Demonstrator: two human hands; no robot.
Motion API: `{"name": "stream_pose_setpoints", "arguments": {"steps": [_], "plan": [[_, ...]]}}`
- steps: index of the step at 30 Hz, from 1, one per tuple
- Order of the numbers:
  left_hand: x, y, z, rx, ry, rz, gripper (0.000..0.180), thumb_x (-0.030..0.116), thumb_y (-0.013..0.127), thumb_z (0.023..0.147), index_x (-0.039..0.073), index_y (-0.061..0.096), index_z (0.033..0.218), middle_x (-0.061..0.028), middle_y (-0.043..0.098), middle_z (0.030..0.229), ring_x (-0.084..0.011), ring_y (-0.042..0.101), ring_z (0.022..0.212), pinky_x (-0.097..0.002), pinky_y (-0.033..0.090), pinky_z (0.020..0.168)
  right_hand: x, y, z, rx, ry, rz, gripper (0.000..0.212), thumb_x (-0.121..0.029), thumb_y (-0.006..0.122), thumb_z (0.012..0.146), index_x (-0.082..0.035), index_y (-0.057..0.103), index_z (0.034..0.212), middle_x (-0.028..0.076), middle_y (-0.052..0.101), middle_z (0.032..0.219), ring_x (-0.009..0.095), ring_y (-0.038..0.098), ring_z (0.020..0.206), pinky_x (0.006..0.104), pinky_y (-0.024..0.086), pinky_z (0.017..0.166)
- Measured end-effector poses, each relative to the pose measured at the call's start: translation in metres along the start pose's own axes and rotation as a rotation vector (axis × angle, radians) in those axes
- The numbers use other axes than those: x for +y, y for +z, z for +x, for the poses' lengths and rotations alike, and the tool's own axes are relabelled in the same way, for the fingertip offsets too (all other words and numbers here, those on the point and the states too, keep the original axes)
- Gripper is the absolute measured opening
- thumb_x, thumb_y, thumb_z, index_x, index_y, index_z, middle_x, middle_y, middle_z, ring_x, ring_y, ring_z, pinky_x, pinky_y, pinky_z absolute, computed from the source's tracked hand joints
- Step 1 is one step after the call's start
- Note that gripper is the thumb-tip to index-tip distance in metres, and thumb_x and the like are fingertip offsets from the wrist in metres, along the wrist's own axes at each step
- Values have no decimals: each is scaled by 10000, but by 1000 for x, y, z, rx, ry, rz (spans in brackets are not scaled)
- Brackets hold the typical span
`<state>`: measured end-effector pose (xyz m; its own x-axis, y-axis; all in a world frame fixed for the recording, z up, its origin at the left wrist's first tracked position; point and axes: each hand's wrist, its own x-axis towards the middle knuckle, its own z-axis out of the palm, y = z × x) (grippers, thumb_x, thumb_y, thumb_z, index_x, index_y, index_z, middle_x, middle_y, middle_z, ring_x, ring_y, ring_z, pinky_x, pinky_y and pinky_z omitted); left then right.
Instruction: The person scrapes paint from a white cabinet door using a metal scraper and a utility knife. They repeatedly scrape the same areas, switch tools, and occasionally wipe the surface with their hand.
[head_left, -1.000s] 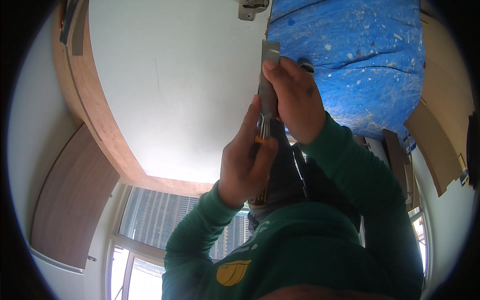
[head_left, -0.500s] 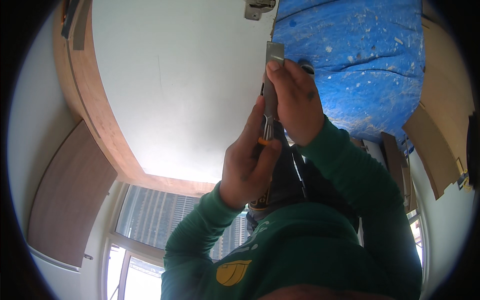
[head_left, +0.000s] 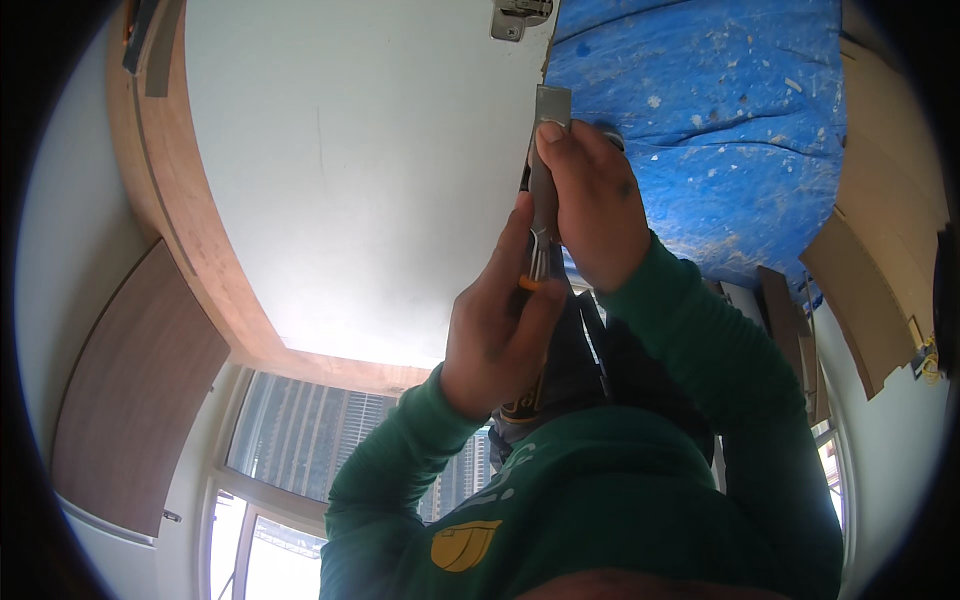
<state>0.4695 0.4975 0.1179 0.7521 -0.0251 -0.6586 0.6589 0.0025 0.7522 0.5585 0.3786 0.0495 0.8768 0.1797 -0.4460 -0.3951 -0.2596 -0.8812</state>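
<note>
A chisel (head_left: 545, 200) with a flat grey blade points away from me, beside the right edge of the large white panel (head_left: 350, 180). Its neck shows bright metal, and an orange collar (head_left: 530, 284) sits at the top of the handle. My left hand (head_left: 497, 345) is closed round the handle, which it mostly hides, with the forefinger stretched along the blade. My right hand (head_left: 600, 205) grips the blade farther up, thumb pressed on its face. A metal cabinet hinge (head_left: 515, 17) is on the panel at the far edge.
Right of the panel lies a paint-spotted blue sheet (head_left: 710, 130), with brown cardboard (head_left: 860, 305) beyond it. A wooden edge (head_left: 235, 290) frames the panel's left and near sides. At the left is a brown cabinet door (head_left: 140, 390); a window (head_left: 310, 425) is near it.
The view has shifted very slightly. Both hands keep the same hold on the chisel.
</note>
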Motion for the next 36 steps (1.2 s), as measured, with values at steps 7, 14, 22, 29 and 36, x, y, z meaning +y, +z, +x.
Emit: {"name": "stream_pose_setpoints", "arguments": {"steps": [7, 14, 22, 29, 36], "plan": [[0, -4, 1, -28, 20, -19, 682, -38, 519, 999, -57, 241, 1621, 5, 571, 874, -24, 447, 735, -191, 380, 660, -8, -1, 3, -17, 49, 13, 332, -272, 490, 1085, -12, 566, 893, 116, 532, 761, 249, 496, 669, 391, 420, 633], [-4, -2, 0, -9, 12, -14, 692, -32, 530, 986, -65, 247, 1616, -11, 591, 901, -28, 476, 762, -193, 394, 676, -11, 0, 1, -7, 98, 35, 326, -252, 484, 1089, -3, 564, 894, 125, 543, 776, 261, 532, 681, 396, 441, 647], [1, -4, 4, -24, 9, -5, 696, -32, 537, 983, -77, 244, 1612, -29, 631, 945, -33, 490, 760, -195, 414, 679, -12, -6, 4, -80, -94, -221, 232, -142, 451, 1088, 22, 565, 971, 147, 569, 867, 313, 579, 749, 422, 477, 675], [-2, -5, 1, -21, 16, -15, 688, -32, 528, 990, -61, 247, 1618, -23, 636, 928, -30, 495, 746, -193, 415, 664, -6, -4, 2, -60, -202, -271, 229, -144, 453, 1086, 20, 571, 979, 150, 582, 880, 313, 583, 758, 423, 476, 673], [-1, -5, 6, -21, 37, -11, 688, -38, 526, 982, -68, 254, 1613, -23, 634, 897, -35, 502, 734, -202, 418, 653, -18, -5, 7, -77, 128, -56, 242, -175, 473, 1081, 16, 585, 982, 148, 589, 902, 326, 587, 751, 426, 483, 681]]}}
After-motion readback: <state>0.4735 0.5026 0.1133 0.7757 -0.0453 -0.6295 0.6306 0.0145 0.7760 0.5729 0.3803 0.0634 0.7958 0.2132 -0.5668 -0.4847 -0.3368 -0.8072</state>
